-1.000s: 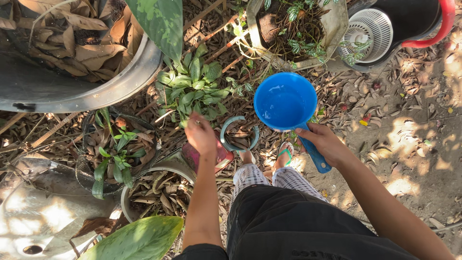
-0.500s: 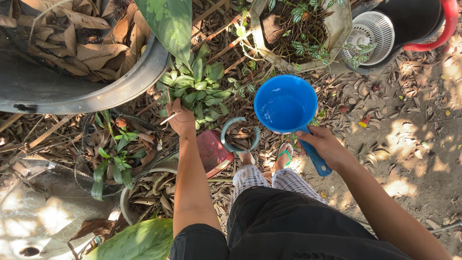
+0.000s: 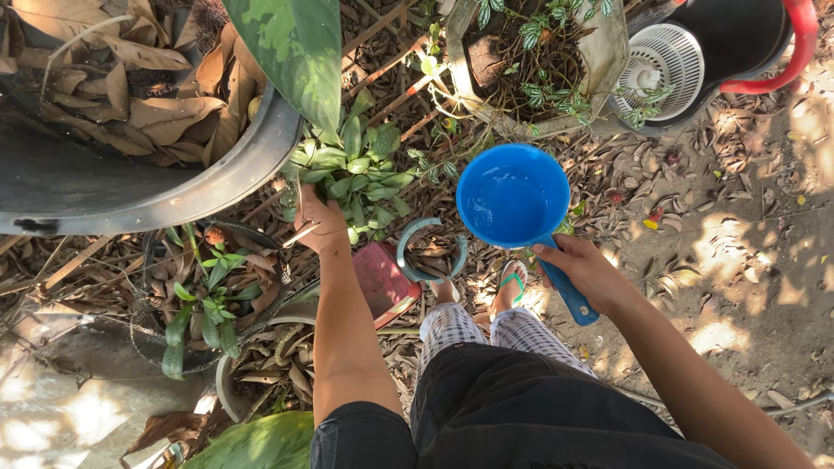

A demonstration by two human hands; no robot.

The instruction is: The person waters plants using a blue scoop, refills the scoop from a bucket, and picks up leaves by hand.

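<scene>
My right hand (image 3: 580, 267) grips the handle of a blue plastic water scoop (image 3: 511, 195), held level above the leaf-strewn ground with a little water in its bowl. My left hand (image 3: 320, 219) reaches into a small leafy green plant (image 3: 352, 165), with its fingers closed around the lower stems and leaves. A red pot (image 3: 382, 280) lies tilted just below that hand. My feet in green sandals (image 3: 514, 280) stand under the scoop.
A large grey basin (image 3: 148, 187) filled with dry leaves sits at the upper left. A grey planter (image 3: 534, 61) with small plants and a black bucket with a red handle (image 3: 738, 39) stand at the top. A curved grey ring (image 3: 427, 252) lies beside the red pot. A mesh pot of seedlings (image 3: 204, 295) is at the left.
My left hand moved from above the red pot up and left into the green plant and closed on its stems. The scoop shifted slightly downward.
</scene>
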